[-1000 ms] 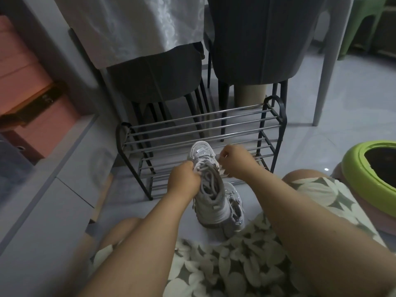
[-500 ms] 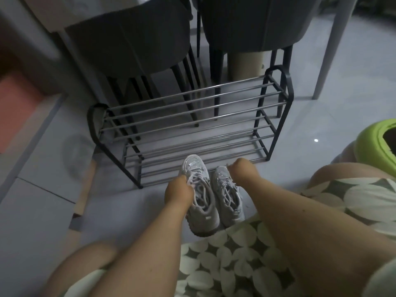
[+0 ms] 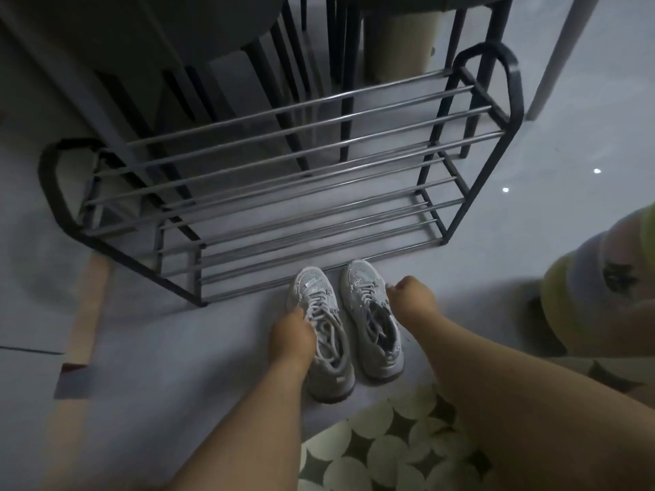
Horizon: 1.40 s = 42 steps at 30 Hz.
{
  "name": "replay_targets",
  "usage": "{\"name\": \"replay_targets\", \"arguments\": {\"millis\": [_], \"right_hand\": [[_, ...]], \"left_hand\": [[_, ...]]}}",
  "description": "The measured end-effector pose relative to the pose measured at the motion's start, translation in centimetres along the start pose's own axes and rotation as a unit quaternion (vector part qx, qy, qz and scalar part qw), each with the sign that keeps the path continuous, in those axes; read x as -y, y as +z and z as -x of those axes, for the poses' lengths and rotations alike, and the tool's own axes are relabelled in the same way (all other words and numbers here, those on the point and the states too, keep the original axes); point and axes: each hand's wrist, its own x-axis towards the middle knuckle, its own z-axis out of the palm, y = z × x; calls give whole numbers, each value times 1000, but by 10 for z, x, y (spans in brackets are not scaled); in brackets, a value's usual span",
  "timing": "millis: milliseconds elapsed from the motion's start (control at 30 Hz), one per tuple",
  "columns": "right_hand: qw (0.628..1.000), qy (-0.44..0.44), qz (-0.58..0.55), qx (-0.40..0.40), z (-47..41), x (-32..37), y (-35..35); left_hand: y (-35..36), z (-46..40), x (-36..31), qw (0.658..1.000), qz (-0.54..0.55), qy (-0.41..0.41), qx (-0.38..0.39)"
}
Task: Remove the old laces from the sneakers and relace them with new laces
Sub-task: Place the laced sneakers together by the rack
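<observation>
Two pale grey sneakers stand side by side on the floor, toes toward the rack. My left hand (image 3: 292, 340) grips the left sneaker (image 3: 324, 334) at its left side by the laces. The laces (image 3: 324, 313) are still threaded through it. My right hand (image 3: 411, 299) is curled beside the right sneaker (image 3: 374, 324), at its right edge near the eyelets. Whether it pinches a lace is hidden by the fist.
A low black metal shoe rack (image 3: 471, 193) with bare bars stands just beyond the sneakers. Dark chair legs (image 3: 349, 76) rise behind it. A green-rimmed tub (image 3: 581, 281) sits at the right. Patterned cloth (image 3: 386, 444) covers my lap.
The left sneaker came down from mid-air to the floor next to the other one. My right hand moved from its toe to the right sneaker's side. The camera tilted down.
</observation>
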Motion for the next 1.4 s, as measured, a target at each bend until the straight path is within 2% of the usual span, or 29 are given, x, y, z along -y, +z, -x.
{"name": "replay_targets", "arguments": {"millis": [467,567,633,767,900,967,1067,1133,1233,1333,1400], "right_hand": [[998,62,-16,-2,-45,-31,37],[994,90,-59,0,-52,-31,44],[990,112,-80,12,-55,-27,47],[980,157,-109,54,-57,-19,54],[965,192,-145,101,-62,-25,64],[959,193,-167,124,-63,-27,69],[948,180,-217,146,-69,-33,76],[938,191,-244,156,-68,-30,74],[936,186,-250,162,-67,-29,74],[952,165,-210,148,-90,-57,100],[950,165,-221,148,-100,-70,112]], "left_hand": [[36,-27,16,998,13,-34,45],[37,-30,21,996,42,-57,57],[40,-31,25,990,103,-88,47],[43,-35,25,970,172,-172,-8],[49,-47,23,938,211,-275,16],[71,-60,37,904,292,-307,54],[125,-86,72,836,430,-326,98],[113,-78,54,804,479,-324,140],[105,-73,43,795,501,-306,151],[101,-74,41,808,487,-300,141],[93,-67,34,812,473,-309,149]]}}
